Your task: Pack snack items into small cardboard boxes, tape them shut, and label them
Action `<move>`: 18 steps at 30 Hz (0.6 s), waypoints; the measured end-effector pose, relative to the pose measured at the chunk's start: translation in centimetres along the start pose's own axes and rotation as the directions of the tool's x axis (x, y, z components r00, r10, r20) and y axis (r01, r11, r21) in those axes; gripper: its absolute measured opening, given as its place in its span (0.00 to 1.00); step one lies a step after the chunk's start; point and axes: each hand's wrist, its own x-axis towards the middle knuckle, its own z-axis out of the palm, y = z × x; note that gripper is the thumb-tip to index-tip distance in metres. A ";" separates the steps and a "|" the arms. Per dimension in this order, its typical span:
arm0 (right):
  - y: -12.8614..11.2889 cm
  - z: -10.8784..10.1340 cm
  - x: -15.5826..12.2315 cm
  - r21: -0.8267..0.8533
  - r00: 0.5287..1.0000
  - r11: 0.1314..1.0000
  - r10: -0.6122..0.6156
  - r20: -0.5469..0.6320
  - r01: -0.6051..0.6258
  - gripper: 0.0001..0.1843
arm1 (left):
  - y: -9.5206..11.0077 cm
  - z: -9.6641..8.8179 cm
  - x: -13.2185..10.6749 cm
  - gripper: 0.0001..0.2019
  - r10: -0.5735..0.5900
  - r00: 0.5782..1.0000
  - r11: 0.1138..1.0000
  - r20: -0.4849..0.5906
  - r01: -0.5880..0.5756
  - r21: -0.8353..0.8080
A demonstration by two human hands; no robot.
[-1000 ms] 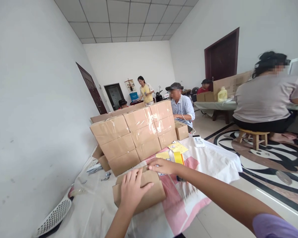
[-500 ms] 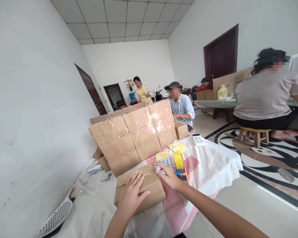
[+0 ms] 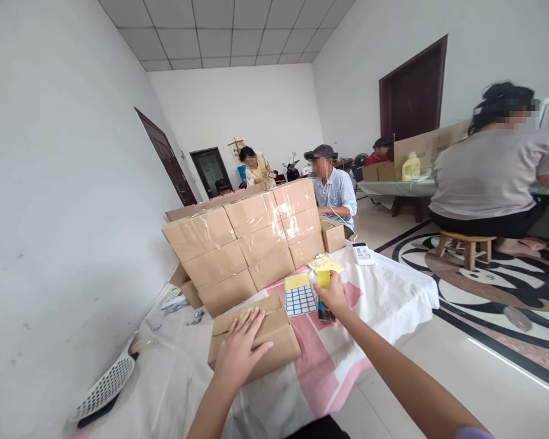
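Observation:
My left hand (image 3: 240, 345) lies flat with fingers spread on top of a closed brown cardboard box (image 3: 269, 341) on the cloth-covered table (image 3: 393, 292). My right hand (image 3: 333, 294) is further right, closed round a yellow tape dispenser (image 3: 324, 281) that stands beside a sheet of blue and white labels (image 3: 299, 297). A yellow sheet (image 3: 324, 263) lies just behind it.
A stack of taped brown boxes (image 3: 251, 244) fills the table's far side. A white device (image 3: 362, 253) lies at the right end and a white basket (image 3: 103, 387) at the left. A person in a blue shirt (image 3: 336, 192) sits behind; another (image 3: 489, 177) sits on a stool at right.
My right hand left the box's right edge and moved right and away to the yellow tape dispenser, closing on it. My left hand stayed on the box.

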 end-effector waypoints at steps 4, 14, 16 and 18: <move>-0.4 0.3 -0.6 0.010 0.994 0.994 0.109 -0.008 -0.109 0.38 | 0.1 0.0 0.0 0.30 -0.002 1.000 1.000 -0.005 0.002 0.005; -1.9 -2.6 -2.0 0.304 0.927 0.943 0.010 0.376 -0.133 0.18 | 1.8 -1.2 0.4 0.34 -0.060 0.998 0.998 0.032 0.059 0.022; -3.3 -3.2 -3.4 0.350 0.937 0.931 -0.027 0.349 -0.103 0.21 | 3.9 -1.8 0.8 0.37 -0.089 0.996 0.995 -0.024 0.090 0.045; -5.2 -3.7 -5.0 0.390 0.945 0.919 -0.071 0.319 -0.062 0.24 | 6.5 -2.1 1.2 0.32 -0.047 0.993 0.999 -0.110 0.045 -0.022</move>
